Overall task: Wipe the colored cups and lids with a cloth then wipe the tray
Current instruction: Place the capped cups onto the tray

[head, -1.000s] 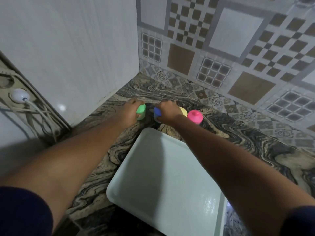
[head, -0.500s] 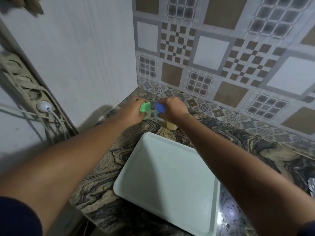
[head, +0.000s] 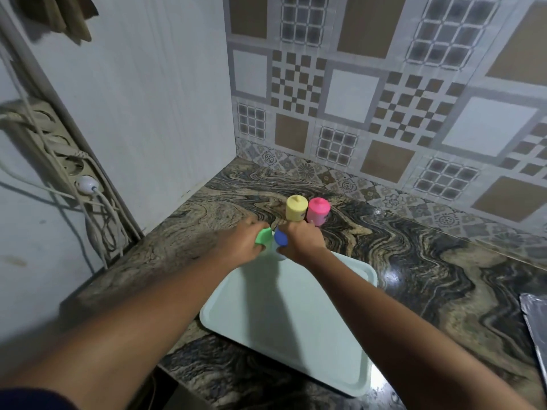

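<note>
My left hand [head: 241, 243] grips a cup with a green lid [head: 262, 235]. Beside it my right hand [head: 302, 240] grips a cup with a blue lid [head: 280, 237]. Both cups are held at the far edge of the pale green tray [head: 299, 329], their bodies mostly hidden by my fingers. A yellow-lidded cup [head: 296, 208] and a pink-lidded cup [head: 318, 211] stand upright on the marbled counter just behind my right hand. No cloth is in view.
The marbled counter [head: 414, 261] ends in a corner of a white panel and patterned tiles. A power strip with a white plug [head: 86, 184] and cables hangs at the left. A foil-covered edge [head: 535, 318] shows at the far right.
Both hands have drawn back toward the tray's far edge with the green and blue cups. The yellow and pink cups have come into view behind them as the view shifted.
</note>
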`<state>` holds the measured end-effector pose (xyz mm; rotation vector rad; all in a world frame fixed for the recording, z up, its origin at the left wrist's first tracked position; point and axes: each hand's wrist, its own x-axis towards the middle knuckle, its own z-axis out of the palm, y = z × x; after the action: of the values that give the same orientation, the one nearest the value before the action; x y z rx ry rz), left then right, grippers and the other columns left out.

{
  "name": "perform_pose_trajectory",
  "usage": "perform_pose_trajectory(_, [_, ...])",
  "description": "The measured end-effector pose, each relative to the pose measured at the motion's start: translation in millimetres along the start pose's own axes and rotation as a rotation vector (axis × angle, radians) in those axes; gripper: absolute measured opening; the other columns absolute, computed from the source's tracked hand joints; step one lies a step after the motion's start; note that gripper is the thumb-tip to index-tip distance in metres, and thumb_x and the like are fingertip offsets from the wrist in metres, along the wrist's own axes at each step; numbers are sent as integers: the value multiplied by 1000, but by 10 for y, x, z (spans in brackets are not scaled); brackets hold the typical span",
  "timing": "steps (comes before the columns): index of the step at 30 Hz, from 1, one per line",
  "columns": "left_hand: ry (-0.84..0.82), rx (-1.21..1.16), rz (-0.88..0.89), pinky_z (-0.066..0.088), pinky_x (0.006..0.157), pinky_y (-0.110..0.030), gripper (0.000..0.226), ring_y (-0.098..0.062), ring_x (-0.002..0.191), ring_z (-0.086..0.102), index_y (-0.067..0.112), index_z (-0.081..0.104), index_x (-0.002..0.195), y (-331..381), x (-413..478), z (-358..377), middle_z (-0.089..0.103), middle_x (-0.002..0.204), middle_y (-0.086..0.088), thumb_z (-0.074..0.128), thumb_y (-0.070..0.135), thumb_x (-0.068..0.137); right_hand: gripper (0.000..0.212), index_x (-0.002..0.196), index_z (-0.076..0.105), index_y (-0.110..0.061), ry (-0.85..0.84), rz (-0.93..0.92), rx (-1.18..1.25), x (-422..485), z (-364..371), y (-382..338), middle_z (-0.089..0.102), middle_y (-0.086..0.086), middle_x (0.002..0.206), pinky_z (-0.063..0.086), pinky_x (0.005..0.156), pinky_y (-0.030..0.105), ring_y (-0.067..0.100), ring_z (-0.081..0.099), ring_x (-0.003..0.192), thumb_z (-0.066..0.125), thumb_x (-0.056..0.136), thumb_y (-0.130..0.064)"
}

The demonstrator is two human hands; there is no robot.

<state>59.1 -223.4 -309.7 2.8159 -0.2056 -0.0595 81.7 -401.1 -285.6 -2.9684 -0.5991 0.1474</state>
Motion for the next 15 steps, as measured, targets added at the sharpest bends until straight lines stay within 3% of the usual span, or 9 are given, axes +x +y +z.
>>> perform_pose_trajectory(10, [-34,89,-32,53,88,-42,55,-30,116,61,30,49,137,-19,-113,155,46,141,1,68,33,85,41,123,61,-18,-36,-7,10,-46,211,-31,67,10,122,38,110,46,34,61,116,74,86,-33])
perform_pose_trajectory(15, [-30,85,-29,55,83,-43,54,-33,111,63,30,48,136,-31,-123,194,43,143,-2,66,29,86,39,121,61,-17,-22,-25,32,-41,242,-38,65,10,123,40,104,43,35,61,114,72,86,-31])
